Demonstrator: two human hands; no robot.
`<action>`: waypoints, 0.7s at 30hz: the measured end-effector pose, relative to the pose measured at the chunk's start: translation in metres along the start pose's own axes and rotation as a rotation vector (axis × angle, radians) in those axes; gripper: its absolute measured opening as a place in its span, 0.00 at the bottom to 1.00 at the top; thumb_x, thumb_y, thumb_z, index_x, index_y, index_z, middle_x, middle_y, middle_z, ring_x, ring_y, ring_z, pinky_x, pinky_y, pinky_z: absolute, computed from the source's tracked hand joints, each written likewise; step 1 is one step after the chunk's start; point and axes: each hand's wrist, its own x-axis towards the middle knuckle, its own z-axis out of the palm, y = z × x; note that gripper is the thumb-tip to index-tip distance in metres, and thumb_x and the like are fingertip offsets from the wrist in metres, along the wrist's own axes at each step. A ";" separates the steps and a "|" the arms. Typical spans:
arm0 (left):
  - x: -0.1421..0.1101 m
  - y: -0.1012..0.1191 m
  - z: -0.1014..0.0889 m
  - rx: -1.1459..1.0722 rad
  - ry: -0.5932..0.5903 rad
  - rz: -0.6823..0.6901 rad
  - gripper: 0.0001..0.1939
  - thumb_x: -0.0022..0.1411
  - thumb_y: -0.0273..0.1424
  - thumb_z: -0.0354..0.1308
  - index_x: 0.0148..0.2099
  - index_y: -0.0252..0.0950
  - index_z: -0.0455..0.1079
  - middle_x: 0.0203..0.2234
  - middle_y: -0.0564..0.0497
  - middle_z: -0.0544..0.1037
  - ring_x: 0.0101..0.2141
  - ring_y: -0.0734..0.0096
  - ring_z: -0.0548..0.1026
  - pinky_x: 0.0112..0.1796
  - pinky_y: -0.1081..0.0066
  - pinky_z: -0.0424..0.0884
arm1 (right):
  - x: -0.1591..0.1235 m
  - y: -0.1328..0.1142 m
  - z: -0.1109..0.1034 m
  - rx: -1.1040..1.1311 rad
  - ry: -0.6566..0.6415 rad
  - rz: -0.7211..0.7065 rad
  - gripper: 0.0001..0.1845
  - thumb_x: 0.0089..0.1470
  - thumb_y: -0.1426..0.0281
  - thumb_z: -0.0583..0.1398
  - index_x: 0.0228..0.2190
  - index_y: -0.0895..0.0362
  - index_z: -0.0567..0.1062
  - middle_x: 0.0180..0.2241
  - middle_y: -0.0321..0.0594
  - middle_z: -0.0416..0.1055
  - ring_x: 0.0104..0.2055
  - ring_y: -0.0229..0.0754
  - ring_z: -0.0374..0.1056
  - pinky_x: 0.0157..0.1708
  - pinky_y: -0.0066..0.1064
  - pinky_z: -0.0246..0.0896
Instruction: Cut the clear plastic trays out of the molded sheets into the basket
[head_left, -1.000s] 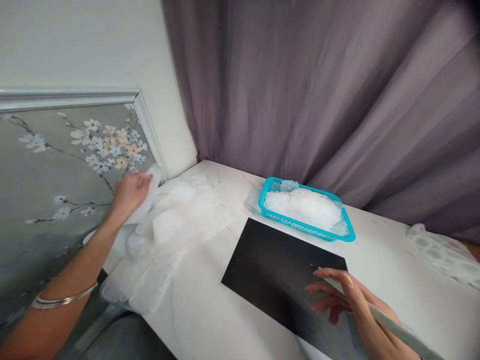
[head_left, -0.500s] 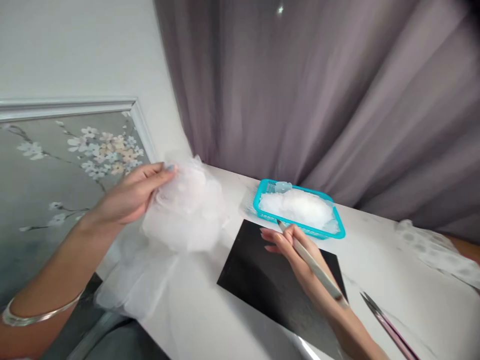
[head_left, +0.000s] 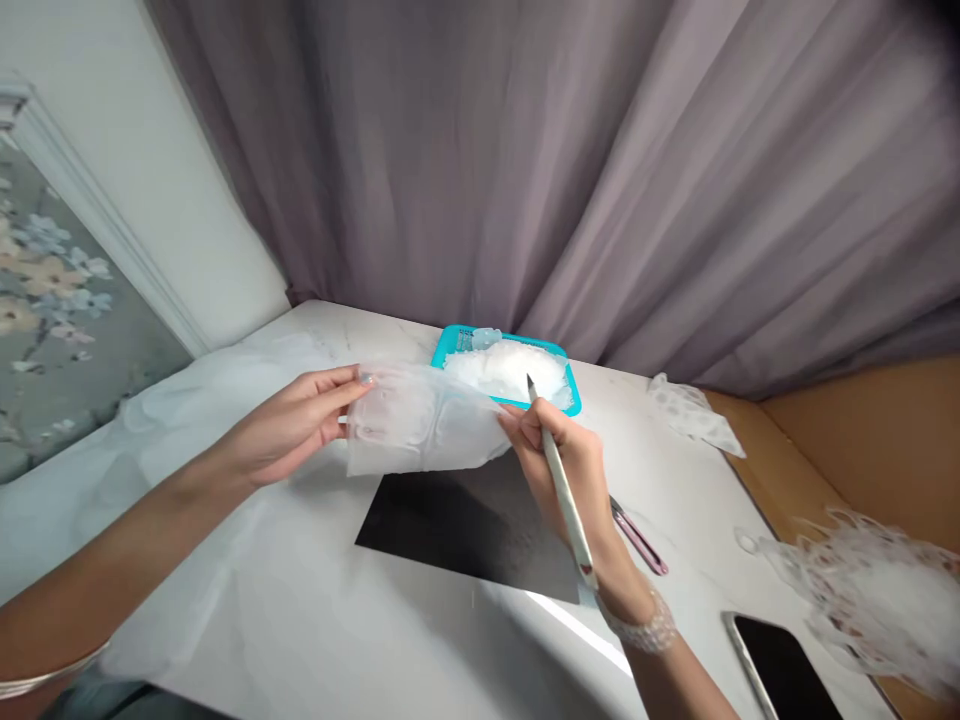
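Left forearm (head_left: 142, 510): bare to the edge of the view. Left wrist: one thin metal bangle (head_left: 45, 682), plain, silvery, a narrow round band. Left hand (head_left: 292, 420): slender, thumbnail (head_left: 366, 379) long and polished in a pale blue-grey. Right forearm (head_left: 679, 680): bare as well. Right wrist: a bracelet (head_left: 637, 625) of small pale beads, pearl-like, in several strands. Right hand (head_left: 559, 470): slender, without a ring in view

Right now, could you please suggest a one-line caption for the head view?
Left hand holds a translucent plastic sheet; right hand grips a pointed stylus above a black board.
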 end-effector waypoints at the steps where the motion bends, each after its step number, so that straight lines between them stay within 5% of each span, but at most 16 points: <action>1: 0.002 -0.006 0.004 -0.016 -0.031 -0.050 0.05 0.60 0.32 0.65 0.35 0.35 0.78 0.30 0.49 0.78 0.34 0.65 0.77 0.35 0.67 0.78 | 0.000 0.000 -0.004 -0.045 0.003 -0.019 0.22 0.62 0.66 0.57 0.23 0.53 0.50 0.22 0.30 0.49 0.28 0.35 0.62 0.31 0.26 0.58; 6: 0.006 -0.036 0.020 -0.208 -0.084 -0.207 0.07 0.64 0.33 0.62 0.40 0.35 0.78 0.41 0.45 0.79 0.41 0.63 0.77 0.39 0.65 0.79 | 0.002 0.000 -0.014 -0.127 0.012 -0.036 0.20 0.62 0.68 0.55 0.23 0.52 0.52 0.22 0.32 0.52 0.37 0.44 0.74 0.35 0.30 0.65; 9: 0.003 -0.051 0.025 -0.323 -0.055 -0.290 0.10 0.66 0.31 0.60 0.47 0.35 0.76 0.49 0.42 0.78 0.49 0.58 0.77 0.45 0.61 0.79 | 0.003 0.004 -0.017 0.074 0.008 0.029 0.20 0.61 0.67 0.58 0.22 0.52 0.53 0.22 0.34 0.60 0.40 0.47 0.75 0.32 0.30 0.68; 14: -0.003 -0.066 0.032 -0.530 -0.006 -0.336 0.12 0.67 0.29 0.58 0.52 0.35 0.74 0.53 0.43 0.77 0.55 0.56 0.74 0.55 0.55 0.73 | 0.003 0.030 -0.019 0.377 0.054 0.137 0.20 0.57 0.69 0.63 0.22 0.53 0.57 0.32 0.39 0.77 0.40 0.45 0.76 0.42 0.36 0.68; 21: -0.014 -0.084 0.051 -0.652 0.124 -0.356 0.15 0.71 0.30 0.52 0.56 0.35 0.71 0.57 0.42 0.74 0.58 0.56 0.71 0.58 0.51 0.68 | 0.001 0.053 -0.011 0.597 0.199 0.184 0.19 0.55 0.71 0.65 0.23 0.53 0.58 0.35 0.41 0.80 0.40 0.44 0.74 0.41 0.38 0.67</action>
